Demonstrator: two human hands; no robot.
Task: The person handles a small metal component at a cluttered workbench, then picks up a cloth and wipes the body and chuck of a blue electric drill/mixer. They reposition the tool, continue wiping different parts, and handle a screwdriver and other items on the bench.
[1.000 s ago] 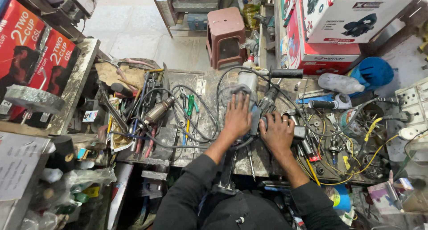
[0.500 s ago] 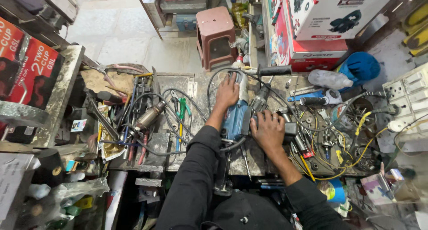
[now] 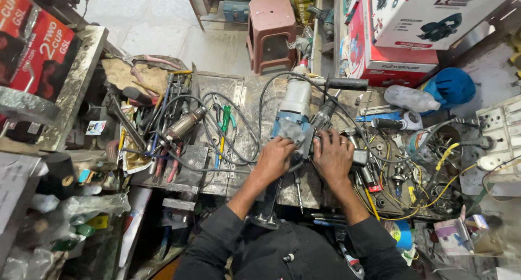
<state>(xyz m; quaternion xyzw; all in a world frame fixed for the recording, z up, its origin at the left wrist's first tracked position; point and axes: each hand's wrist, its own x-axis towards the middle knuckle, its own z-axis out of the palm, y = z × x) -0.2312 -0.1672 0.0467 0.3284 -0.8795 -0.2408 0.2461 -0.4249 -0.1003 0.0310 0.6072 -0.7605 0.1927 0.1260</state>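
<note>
under the left grip (image 3: pixel 275 159) lies a blue and pale grey power drill (image 3: pixel 293 109) with a black side handle (image 3: pixel 341 83). beyond both grips stands a reddish-brown plastic stool (image 3: pixel 272 30). right of the right grip (image 3: pixel 332 158) trail yellow wires (image 3: pixel 429 182), with a bright blue cloth (image 3: pixel 450 87) farther off.

Drill (image 3: pixel 296 103) rear hidden under hands (image 3: pixel 304 158)

A single head-worn camera looks almost straight down from above the person, at standing height over the counter (image 3: pixel 217 177), so the whole cluttered surface fits in the frame. The view faces away from the body: the dark sleeves enter from the bottom edge, both hands sit just right of centre, and the floor with a brown stool (image 3: pixel 271 33) fills the top. No second view shares the scene
</note>
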